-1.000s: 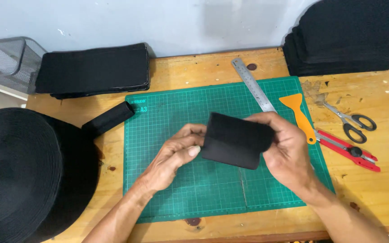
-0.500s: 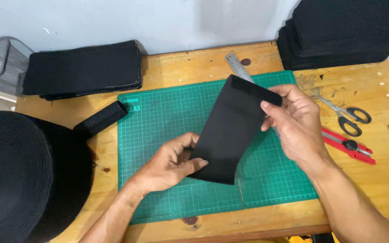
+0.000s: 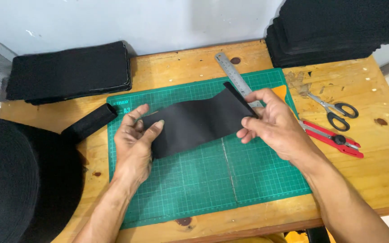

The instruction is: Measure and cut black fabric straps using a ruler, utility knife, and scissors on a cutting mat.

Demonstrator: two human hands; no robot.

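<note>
So both hands have the black fabric strip (image 3: 194, 122) stretched out just above the green cutting mat (image 3: 194, 189). Left hand (image 3: 133, 144) pinches its left end, thumb on top; right hand (image 3: 273, 123) grips the right end with fingers closed, where the edge looks folded over, I think. A steel ruler (image 3: 232, 74) lies behind, scissors (image 3: 334, 108) and a red cutter (image 3: 332, 138) off right.

Strip (image 3: 194, 123): matt black cloth, prob. elastic webbing. Mat (image 3: 194, 189): green, smooth, looks rubbery. Ruler (image 3: 232, 72): shiny steel. Table (image 3: 383, 153): bare wood w/ stains. Scissors (image 3: 334, 110): metal blades, black handles.
</note>
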